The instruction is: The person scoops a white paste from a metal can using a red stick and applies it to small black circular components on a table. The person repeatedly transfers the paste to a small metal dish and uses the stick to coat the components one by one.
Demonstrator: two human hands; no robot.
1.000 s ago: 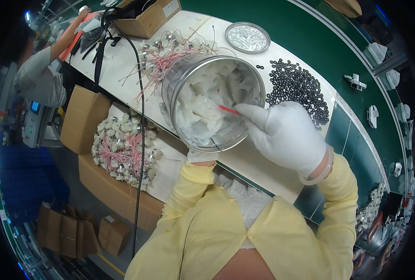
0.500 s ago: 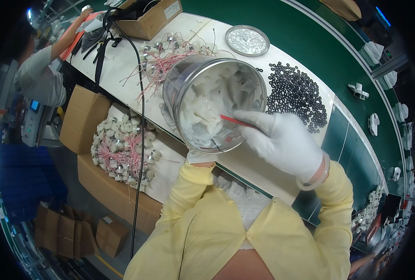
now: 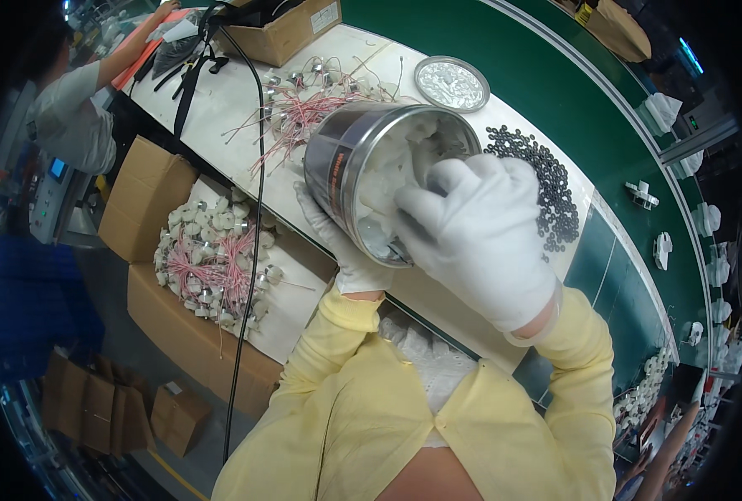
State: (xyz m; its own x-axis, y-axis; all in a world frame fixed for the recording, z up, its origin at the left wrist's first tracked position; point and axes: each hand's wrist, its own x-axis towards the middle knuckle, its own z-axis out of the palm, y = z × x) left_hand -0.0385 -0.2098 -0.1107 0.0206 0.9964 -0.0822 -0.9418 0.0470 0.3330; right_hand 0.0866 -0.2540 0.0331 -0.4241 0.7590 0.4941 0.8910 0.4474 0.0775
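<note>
A round metal tin (image 3: 331,171) tilts towards me, its mouth turned to the right, with thick whitish grease (image 3: 385,175) inside. My left hand (image 3: 337,242), in a white glove, is wrapped round the tin's lower left side and supports it. My right hand (image 3: 483,238), gloved as well, reaches over the tin's mouth with its fingers curled inward. The thin red stick it gripped a moment ago is hidden behind the glove now. Beyond the tin lies a round silver lid (image 3: 452,84), smeared with grease.
Many small black rings (image 3: 546,188) lie right of the tin. Small parts with pink wires (image 3: 300,113) are heaped behind it; more (image 3: 212,263) sit by an open carton (image 3: 149,196). A black cable (image 3: 259,167) hangs at left. A co-worker (image 3: 83,104) is far left.
My right hand has moved left and deeper over the tin's mouth, its fingers curling, and the red stick has gone out of sight. The tin has turned, showing more of its outer side.
</note>
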